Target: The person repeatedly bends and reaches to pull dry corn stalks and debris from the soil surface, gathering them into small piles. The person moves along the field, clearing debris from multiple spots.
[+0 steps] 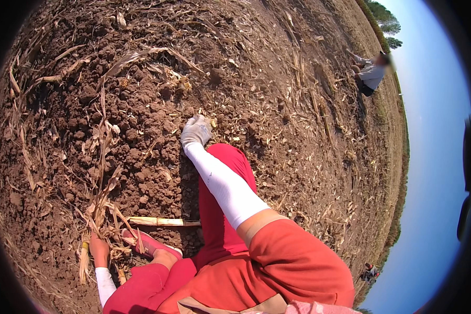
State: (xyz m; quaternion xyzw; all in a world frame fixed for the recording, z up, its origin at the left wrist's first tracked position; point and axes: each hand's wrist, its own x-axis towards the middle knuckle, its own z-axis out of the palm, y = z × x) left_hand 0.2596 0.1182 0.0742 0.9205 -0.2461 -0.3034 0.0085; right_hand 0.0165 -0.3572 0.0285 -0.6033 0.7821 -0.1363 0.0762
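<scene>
- The right hand (195,131), in a pale work glove, reaches forward onto the clods; its fingers curl downward, and whether they hold anything cannot be told.
- The bare left hand (99,250) closes on a bunch of dry maize stalks (102,209) low on the left.
- The stalks run lengthwise away from that hand, up the field.
- A cut pale stalk piece (154,221) lies crosswise just beside them, nearer the left hand.
- The soil (141,104) is lumpy and brown, littered with papery husks.

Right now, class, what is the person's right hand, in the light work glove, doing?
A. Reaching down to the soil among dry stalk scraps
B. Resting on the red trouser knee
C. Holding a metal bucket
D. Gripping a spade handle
A: the gloved right hand is stretched out over the clumpy brown soil beyond the red-trousered knee, with no tool in view.
</scene>
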